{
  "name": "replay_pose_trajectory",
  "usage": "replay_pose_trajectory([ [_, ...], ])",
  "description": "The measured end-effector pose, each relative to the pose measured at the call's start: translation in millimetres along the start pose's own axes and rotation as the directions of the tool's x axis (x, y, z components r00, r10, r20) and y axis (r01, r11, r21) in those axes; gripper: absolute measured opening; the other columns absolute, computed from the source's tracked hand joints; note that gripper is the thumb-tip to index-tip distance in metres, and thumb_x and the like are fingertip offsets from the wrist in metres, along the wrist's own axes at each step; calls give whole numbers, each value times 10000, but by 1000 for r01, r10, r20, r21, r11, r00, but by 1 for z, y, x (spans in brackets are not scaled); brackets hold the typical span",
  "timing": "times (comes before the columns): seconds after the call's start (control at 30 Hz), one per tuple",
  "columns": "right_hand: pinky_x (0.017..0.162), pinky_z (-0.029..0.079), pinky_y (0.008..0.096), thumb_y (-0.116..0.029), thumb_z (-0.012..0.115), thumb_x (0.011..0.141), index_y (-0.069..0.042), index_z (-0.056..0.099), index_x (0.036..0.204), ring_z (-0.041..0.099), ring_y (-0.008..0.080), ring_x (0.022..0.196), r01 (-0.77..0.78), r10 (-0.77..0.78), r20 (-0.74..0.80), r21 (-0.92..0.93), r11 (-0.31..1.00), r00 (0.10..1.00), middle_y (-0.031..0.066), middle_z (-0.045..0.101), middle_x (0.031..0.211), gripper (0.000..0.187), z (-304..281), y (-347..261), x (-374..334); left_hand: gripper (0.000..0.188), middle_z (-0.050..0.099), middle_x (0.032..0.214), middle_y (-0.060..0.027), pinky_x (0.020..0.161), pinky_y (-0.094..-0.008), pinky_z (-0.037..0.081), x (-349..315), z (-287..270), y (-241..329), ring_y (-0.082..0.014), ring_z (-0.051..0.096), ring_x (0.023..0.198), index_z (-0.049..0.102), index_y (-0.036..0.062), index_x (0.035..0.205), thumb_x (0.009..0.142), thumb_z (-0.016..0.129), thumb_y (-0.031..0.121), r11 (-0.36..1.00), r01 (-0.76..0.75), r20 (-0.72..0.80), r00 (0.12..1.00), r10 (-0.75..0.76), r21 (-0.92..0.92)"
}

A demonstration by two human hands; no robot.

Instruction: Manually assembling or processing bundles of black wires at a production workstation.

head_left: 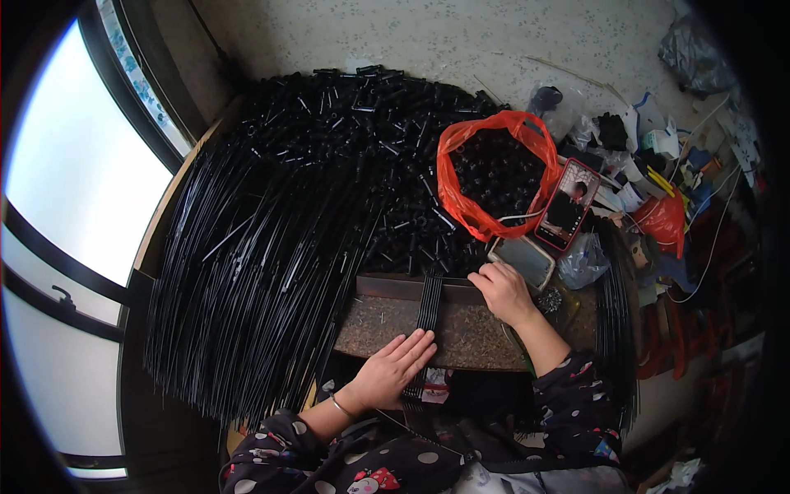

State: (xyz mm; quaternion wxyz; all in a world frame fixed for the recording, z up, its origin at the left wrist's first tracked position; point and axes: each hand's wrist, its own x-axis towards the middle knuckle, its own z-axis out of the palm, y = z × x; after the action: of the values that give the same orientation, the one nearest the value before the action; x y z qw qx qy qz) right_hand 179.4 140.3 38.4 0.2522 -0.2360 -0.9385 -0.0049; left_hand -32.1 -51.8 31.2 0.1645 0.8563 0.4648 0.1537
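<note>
Black thin rods (429,300) are laid side by side in a narrow row on the speckled counter (485,337), and their nearer part is covered by the left hand (393,364), which is held flat over them, fingers stretched out together. A dark strip (387,287) is crossed by the row. The right hand (504,292) is placed near the strip's right end, apart from the rods, its fingers bent; whether anything is pinched cannot be told. Beyond, small black tubes (403,221) are heaped beside a red bag (454,177).
</note>
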Motion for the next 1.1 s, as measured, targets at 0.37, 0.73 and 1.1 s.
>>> replay_pose_trajectory([
  [0.37, 572, 484, 357, -55, 569, 768, -121, 668, 931, 603, 255, 683, -163, 148, 103, 161, 973, 984, 55, 554, 789, 201, 3, -3, 4, 761, 232, 1454, -175, 1089, -413, 200, 2, -2, -2, -297, 225, 1354, 254, 0, 1386, 720, 537, 233, 1000, 10, 11, 1000, -10, -6],
  [0.73, 616, 486, 365, -110, 593, 809, -77, 659, 863, 609, 286, 728, -298, 277, 111, 268, 916, 954, 80, 587, 800, 91, 19, -22, 14, 692, 250, 1445, -181, 1085, -417, 213, 1, 3, -1, -304, 244, 1346, 272, -2, 1377, 758, 490, 218, 996, -45, 5, 999, 44, 73],
  [1.1, 730, 482, 386, -163, 691, 696, -68, 650, 751, 550, 286, 889, -481, 508, 116, -199, 854, 853, 76, 568, 841, 117, -38, 49, -22, 608, 280, 1432, -179, 1074, -412, 230, 0, 0, 7, -302, 278, 1330, 301, -3, 1363, 815, 444, 218, 993, -21, -54, 998, 27, 116],
])
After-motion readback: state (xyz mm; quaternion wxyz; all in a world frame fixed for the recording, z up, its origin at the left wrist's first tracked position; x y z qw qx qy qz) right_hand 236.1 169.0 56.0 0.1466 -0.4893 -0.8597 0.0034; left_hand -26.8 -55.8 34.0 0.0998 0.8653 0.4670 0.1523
